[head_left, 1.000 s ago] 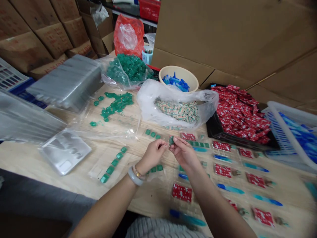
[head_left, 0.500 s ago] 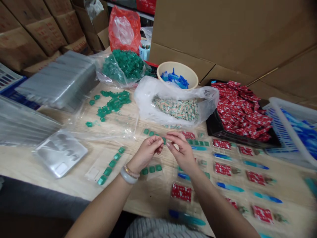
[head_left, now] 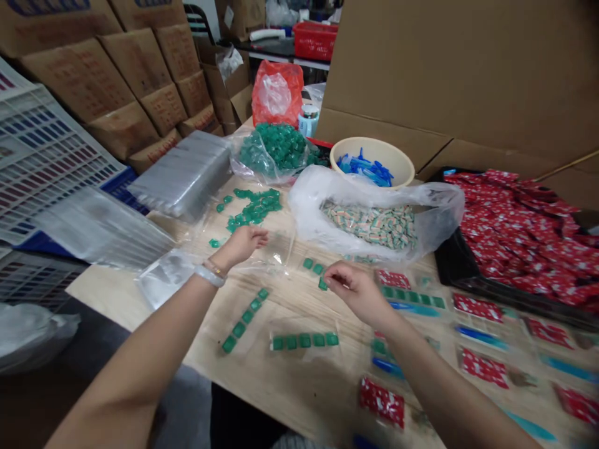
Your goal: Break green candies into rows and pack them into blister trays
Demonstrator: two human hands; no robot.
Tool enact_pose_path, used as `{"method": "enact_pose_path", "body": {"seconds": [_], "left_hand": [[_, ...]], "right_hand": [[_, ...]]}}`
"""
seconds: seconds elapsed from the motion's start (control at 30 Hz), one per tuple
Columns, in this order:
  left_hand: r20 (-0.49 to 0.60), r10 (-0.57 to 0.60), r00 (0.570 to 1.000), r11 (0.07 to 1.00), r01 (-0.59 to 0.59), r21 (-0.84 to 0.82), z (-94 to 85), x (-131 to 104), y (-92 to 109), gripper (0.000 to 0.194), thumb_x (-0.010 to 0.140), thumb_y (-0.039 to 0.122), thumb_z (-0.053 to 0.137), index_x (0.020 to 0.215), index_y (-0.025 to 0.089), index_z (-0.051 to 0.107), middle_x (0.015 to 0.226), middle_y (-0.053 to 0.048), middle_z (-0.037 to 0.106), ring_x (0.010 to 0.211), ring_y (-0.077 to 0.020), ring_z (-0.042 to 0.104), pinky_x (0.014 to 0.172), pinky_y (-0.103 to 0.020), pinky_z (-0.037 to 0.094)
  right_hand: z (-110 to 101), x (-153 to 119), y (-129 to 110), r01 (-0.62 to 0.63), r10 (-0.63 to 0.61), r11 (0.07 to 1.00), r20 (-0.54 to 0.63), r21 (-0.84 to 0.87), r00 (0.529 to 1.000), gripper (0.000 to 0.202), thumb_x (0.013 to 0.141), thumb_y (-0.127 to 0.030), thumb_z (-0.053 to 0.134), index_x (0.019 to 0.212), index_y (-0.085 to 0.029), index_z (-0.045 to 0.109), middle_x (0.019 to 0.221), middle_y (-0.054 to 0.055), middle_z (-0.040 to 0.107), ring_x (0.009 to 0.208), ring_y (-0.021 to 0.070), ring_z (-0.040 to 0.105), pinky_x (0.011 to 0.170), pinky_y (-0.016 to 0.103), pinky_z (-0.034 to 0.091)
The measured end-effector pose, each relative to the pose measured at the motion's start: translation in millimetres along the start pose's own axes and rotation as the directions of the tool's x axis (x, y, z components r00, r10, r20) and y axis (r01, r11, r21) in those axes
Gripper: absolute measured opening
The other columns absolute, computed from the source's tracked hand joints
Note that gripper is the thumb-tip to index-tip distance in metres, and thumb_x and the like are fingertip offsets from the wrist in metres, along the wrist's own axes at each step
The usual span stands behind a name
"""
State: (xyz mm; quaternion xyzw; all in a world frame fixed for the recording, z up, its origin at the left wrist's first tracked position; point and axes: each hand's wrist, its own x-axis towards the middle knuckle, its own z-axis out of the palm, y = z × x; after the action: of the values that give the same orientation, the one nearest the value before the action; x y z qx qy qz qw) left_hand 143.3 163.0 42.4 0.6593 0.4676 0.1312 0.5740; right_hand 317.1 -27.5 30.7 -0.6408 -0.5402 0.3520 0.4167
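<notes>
Right hand [head_left: 349, 284] pinching a green square [head_left: 323, 284], left hand [head_left: 250, 242] loosely open near scattered green pieces [head_left: 255, 207]

table [head_left: 292, 293]: smooth pale wood | green pieces [head_left: 256, 207]: glossy, translucent | bowl [head_left: 337, 149]: smooth plastic

A red basket [head_left: 314, 42] stands beyond a light-blue mug [head_left: 307, 123].

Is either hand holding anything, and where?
The right hand touches a green square at its upper edge; whether it grips cannot be told. The left hand looks empty.
</notes>
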Motion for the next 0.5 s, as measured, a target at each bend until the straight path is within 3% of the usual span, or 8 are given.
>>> {"method": "enact_pose_path", "body": {"seconds": [0.07,0.13,0.2,0.3,0.43,0.5], "left_hand": [[-0.026,0.019,0.999,0.954,-0.011,0.301,-16.1,15,-8,0.017,0.070,0.027,0.055,0.075,0.012,0.059,0.062,-0.004,0.058,0.057,-0.0144,0.056,0.059,-0.028,0.043],[-0.044,0.121,0.992,0.843,-0.079,0.532,-22.9,22,-11,0.020,0.071,0.031,0.053,0.072,0.013,0.060,0.060,-0.005,0.059,0.060,-0.0169,0.057,0.061,-0.029,0.043],[0.037,0.225,0.974,0.727,-0.193,0.659,-25.7,23,-10,0.018,0.069,0.029,0.055,0.076,0.014,0.062,0.073,-0.007,0.063,0.073,-0.0190,0.058,0.069,-0.029,0.043],[0.199,0.290,0.936,0.642,-0.344,0.685,-30.7,19,-4,0.025,0.066,0.023,0.056,0.089,0.015,0.064,0.094,-0.008,0.062,0.089,-0.0199,0.056,0.078,-0.027,0.041],[-0.019,0.286,0.958,0.694,-0.194,0.693,-31.3,10,-1,0.030,0.076,0.036,0.046,0.077,0.013,0.066,0.075,-0.009,0.063,0.078,-0.0210,0.057,0.075,-0.032,0.040],[-0.041,0.302,0.952,0.802,-0.230,0.551,-22.9,1,0,0.031,0.076,0.037,0.048,0.088,0.014,0.065,0.084,-0.009,0.063,0.081,-0.0195,0.056,0.075,-0.032,0.041]], "right_hand": [[7,7,-1,-0.041,0.045,0.993,-0.035,0.111,0.998,0.012,0.075,-0.028,0.051,0.071,-0.017,0.054,0.063,0.000,0.054,0.059,0.0114,0.050,0.056,0.024,0.040],[15,13,-2,-0.085,0.101,0.970,-0.062,0.226,0.993,0.015,0.073,-0.032,0.053,0.070,-0.017,0.054,0.059,-0.001,0.053,0.056,0.0109,0.050,0.054,0.024,0.041],[21,18,-4,-0.128,0.163,0.934,-0.082,0.333,0.983,0.017,0.070,-0.034,0.055,0.068,-0.017,0.053,0.055,-0.002,0.052,0.053,0.0103,0.050,0.052,0.024,0.042],[27,28,-6,-0.170,0.247,0.869,-0.110,0.465,0.963,0.020,0.066,-0.035,0.059,0.067,-0.017,0.051,0.053,-0.003,0.052,0.049,0.0095,0.051,0.050,0.024,0.044],[43,50,-8,-0.186,0.323,0.760,-0.114,0.623,0.940,0.025,0.060,-0.036,0.063,0.067,-0.018,0.048,0.053,-0.005,0.052,0.047,0.0105,0.054,0.049,0.025,0.046],[55,64,-8,-0.190,0.341,0.708,-0.095,0.680,0.935,0.026,0.060,-0.036,0.063,0.068,-0.018,0.046,0.052,-0.006,0.051,0.047,0.0109,0.054,0.050,0.026,0.046]]}}
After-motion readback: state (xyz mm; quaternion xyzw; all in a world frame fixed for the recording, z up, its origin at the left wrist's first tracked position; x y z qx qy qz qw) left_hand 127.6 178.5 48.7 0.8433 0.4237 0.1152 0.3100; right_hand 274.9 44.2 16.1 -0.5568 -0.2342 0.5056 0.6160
